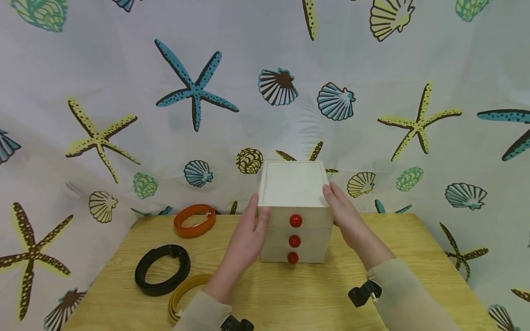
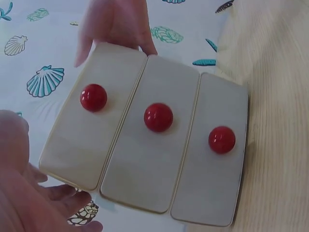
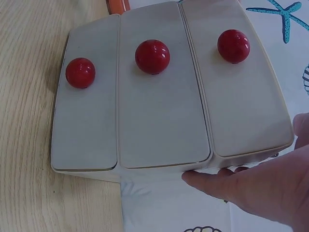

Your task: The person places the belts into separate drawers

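Note:
A white box of drawers [image 1: 295, 184] stands on the wooden table, its three drawer fronts each bearing a round red knob [image 1: 294, 241]. The knobs show large in both wrist views. My left hand [image 1: 247, 232] is at the box's left side, fingers extended along it, thumb by the upper front corner. On the opposite side my right hand [image 1: 347, 216] touches the wall near the top edge with fairly straight fingers. In the right wrist view, fingertips [image 3: 195, 179] lie right at that side wall. Both hands frame the box between them.
Left of the box lie three coiled belts: an orange one [image 1: 194, 220] at the back, a black one [image 1: 163, 270] and a yellow one [image 1: 182, 294] partly behind the left forearm. A cloth [image 1: 248, 46] printed with shells and starfish hangs behind the table [image 1: 298, 299].

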A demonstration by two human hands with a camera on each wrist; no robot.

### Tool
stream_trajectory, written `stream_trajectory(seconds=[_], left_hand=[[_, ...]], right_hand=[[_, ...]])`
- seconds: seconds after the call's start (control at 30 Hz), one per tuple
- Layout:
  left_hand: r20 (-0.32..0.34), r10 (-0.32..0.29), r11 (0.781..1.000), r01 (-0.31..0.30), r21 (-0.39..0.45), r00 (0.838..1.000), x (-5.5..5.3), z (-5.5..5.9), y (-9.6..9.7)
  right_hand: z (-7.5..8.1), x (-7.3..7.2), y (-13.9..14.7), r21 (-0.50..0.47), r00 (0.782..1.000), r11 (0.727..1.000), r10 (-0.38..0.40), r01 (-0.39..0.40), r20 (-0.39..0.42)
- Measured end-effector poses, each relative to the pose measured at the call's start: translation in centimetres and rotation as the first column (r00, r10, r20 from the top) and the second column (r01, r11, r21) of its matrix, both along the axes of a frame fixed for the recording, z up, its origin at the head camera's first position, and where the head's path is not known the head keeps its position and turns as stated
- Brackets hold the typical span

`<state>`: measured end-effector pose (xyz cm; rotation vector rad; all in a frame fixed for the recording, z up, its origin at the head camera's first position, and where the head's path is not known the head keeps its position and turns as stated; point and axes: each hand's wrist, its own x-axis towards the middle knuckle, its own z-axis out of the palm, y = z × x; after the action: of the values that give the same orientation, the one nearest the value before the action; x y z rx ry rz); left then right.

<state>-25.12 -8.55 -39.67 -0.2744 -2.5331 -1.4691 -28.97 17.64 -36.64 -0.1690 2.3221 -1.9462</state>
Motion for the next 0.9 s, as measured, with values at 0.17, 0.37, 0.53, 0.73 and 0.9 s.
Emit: stream_trajectory(seconds=[0.17, 0.37, 0.53, 0.73, 0.9], left_hand=[[-0.004, 0.08, 0.99, -0.079, 0.115, 0.997, 0.8, -0.1, 0.4], [-0.032, 0.17, 0.972, -0.162, 0.167, 0.985, 1.5, -0.5, 0.4], [-0.02, 0.177, 0.977, -0.174, 0.124, 0.984, 2.4, -0.6, 1.0], [0.028, 0.1, 0.986, -0.103, 0.128, 0.995, 3.3, -0.6, 2.1], [0.114, 0.0, 0.97, -0.028, 0.242, 0.993, 3.2, -1.1, 2.9]], right_hand=[[-0.1, -0.1, -0.2, 0.002, 1.0, 1.0, 0.003, -0.003, 0.002], [-0.4, -0.5, -0.2, -0.004, 1.0, 1.0, 0.015, -0.015, 0.002], [-0.4, -0.7, -0.2, -0.018, 1.0, 1.0, 0.023, -0.023, 0.019], [-0.4, -0.9, -0.3, -0.032, 0.999, 0.999, 0.027, -0.026, 0.039], [-0.3, -0.9, -0.5, -0.075, 0.998, 0.996, 0.047, -0.043, 0.052]])
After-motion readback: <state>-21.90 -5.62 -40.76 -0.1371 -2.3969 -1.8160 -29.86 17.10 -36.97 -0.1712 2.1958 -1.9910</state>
